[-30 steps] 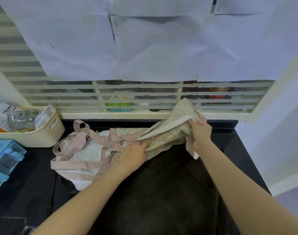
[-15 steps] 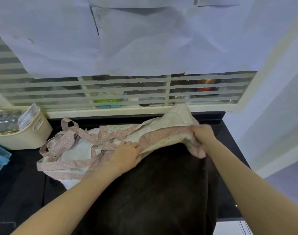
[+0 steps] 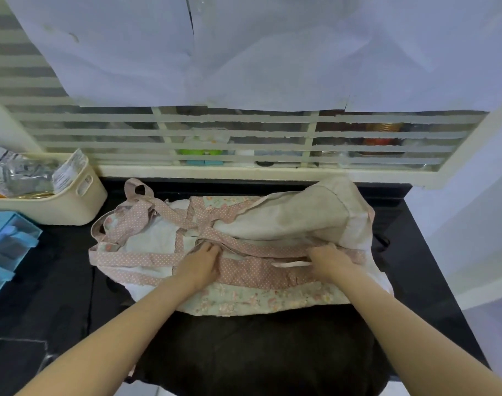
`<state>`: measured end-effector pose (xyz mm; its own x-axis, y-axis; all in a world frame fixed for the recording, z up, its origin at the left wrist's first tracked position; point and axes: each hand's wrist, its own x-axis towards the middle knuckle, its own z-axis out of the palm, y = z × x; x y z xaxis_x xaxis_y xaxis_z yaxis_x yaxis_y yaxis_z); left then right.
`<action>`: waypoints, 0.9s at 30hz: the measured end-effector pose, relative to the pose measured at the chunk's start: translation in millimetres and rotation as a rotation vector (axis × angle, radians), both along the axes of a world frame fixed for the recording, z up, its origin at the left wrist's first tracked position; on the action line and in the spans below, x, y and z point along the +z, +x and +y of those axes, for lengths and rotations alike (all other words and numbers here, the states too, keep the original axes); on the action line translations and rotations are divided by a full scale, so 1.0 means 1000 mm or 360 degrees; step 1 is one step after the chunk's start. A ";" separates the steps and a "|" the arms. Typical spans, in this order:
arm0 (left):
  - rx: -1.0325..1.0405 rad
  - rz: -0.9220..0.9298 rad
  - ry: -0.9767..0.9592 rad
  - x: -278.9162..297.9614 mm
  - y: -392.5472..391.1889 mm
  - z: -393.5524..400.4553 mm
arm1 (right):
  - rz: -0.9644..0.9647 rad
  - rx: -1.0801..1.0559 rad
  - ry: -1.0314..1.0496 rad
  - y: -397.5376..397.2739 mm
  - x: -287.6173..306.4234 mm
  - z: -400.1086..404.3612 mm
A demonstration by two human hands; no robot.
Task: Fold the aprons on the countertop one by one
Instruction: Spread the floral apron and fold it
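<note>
Both forearms outstretched, left hand [image 3: 200,262] and right hand [image 3: 331,260] palm-down, fingers curled.

Basket [image 3: 72,207] left of apron [image 3: 286,221]

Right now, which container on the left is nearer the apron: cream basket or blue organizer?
The cream basket. Its corner sits just left of the pink apron straps; the blue organizer lies further left at the frame edge.

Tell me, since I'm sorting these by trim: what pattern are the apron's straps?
Pink with small white polka dots; the straps show in the head view, the only one.
</note>
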<state>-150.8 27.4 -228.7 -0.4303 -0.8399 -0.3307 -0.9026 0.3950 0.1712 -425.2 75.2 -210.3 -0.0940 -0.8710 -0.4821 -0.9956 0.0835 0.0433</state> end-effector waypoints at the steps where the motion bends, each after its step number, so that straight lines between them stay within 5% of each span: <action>1: 0.0025 -0.0010 -0.0004 0.000 -0.001 -0.002 | -0.0072 0.0039 0.0076 0.012 0.001 -0.007; 5: 0.0052 -0.0136 0.0047 -0.002 -0.005 -0.009 | -0.0241 0.0039 0.0417 0.031 -0.009 -0.019; 9: 0.0033 -0.0282 0.0033 -0.001 0.003 -0.027 | -0.0293 -0.0147 0.0266 0.013 -0.026 -0.026; 14: 0.0440 -0.0019 -0.0231 -0.001 0.021 -0.045 | -0.0518 -0.0433 0.0106 0.001 -0.027 -0.038; 20: 0.0186 0.0078 -0.0340 -0.013 -0.004 -0.014 | -0.0144 -0.0228 -0.0113 0.014 -0.032 -0.034; 23: -0.0168 -0.0009 -0.0133 -0.018 -0.011 0.012 | 0.0015 -0.0090 -0.0207 0.016 -0.035 -0.034; 27: 0.0086 -0.0202 0.0246 -0.012 -0.005 0.008 | 0.0064 -0.0034 -0.0411 0.017 -0.032 -0.034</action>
